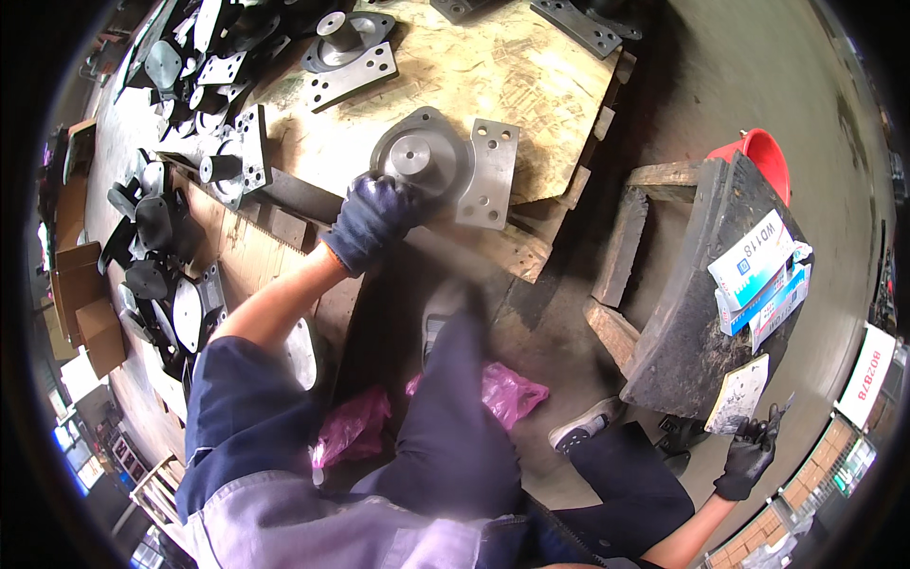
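In a dark blue glove, my left hand [377, 220] is curled at the near rim of a grey metal flange [403, 142] with a round raised boss. The flange and its drilled rectangular plate [490, 175] lie at the near edge of a wooden board [455, 71]. Off to the right, my right hand [749, 457] wears a dark glove, its fingers drawn together around a thin, pale, pointed thing too small to name. Just beyond those fingers, a smudged white pad [738, 394] lies on the edge of a dark worn stool [678, 313].
Similar flanged parts [346, 57] lie farther back on the board. Many loose metal parts [152, 223] are heaped at left, beside cardboard boxes [95, 327]. White-and-blue packets [758, 275] rest on the stool; a red bucket [766, 161] stands behind it. Pink plastic bags [512, 392] lie by my legs.
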Available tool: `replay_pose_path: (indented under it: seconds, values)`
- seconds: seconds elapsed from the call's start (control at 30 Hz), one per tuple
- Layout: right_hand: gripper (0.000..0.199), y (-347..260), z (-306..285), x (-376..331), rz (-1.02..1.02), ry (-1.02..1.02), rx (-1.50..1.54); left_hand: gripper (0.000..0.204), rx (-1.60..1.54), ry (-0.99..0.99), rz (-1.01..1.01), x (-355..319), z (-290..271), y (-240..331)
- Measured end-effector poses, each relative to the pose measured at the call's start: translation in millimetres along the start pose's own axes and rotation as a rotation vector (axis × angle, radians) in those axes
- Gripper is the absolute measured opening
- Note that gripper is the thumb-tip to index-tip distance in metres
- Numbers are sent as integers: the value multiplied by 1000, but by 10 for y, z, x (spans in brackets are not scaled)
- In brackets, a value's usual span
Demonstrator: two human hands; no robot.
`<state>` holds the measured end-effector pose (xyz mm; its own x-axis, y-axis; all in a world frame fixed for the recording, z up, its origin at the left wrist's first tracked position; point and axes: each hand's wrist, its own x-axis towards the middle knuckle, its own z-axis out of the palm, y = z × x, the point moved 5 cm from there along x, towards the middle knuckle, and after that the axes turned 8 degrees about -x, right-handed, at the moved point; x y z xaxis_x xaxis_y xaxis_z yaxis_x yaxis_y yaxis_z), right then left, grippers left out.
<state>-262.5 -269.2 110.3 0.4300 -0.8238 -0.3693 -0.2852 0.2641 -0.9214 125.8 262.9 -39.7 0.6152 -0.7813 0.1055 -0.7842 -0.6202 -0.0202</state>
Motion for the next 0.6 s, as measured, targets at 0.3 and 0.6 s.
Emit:
replay_pose_path:
  seconds: [0.3,0.6]
  values:
    - [42,-16,132,-9,-68,-84,-56,39,77,219,178,527,-485,473]
    - [45,-7,29,38,-63,-66,-87,34,-1235,-33,-558,675,-668,-1117]
